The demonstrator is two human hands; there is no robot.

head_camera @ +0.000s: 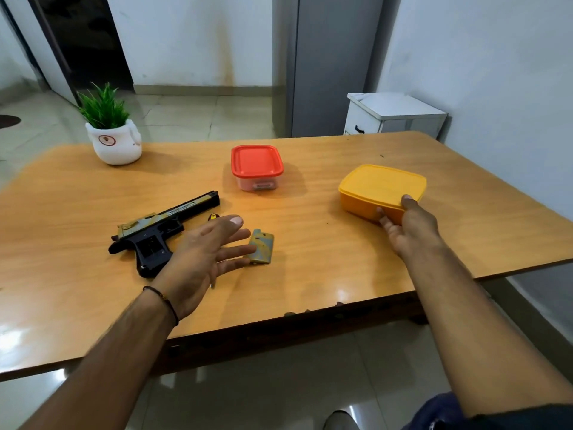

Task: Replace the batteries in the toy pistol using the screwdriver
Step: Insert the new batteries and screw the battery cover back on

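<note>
Orange-brown laminate is covering the table (310,268) where I am working, and a white pot with a green plant (113,141) is sitting at its far left corner. Nearer, toward the left, the toy pistol (155,235) is lying flat on its side, muzzle pointing far and right, its black grip showing an open compartment. My left hand (201,259) is hovering over the table just right of that grip, palm turned inward, fingers spread wide and holding nothing; a dark thread band is circling the wrist. A yellow-and-black tip, possibly the screwdriver (213,216), is peeking out just beyond my thumb, mostly hidden. The camouflage-patterned grip cover (262,247) is lying on the table beside my fingertips; I cannot tell whether they are touching it. Farther back, near the middle, a clear container with a red lid (256,166) is standing closed. On the right, my right hand (409,226) is gripping the near edge of a yellow lidded box (379,187), thumb on the lid's rim, fingers against the side wall.
</note>
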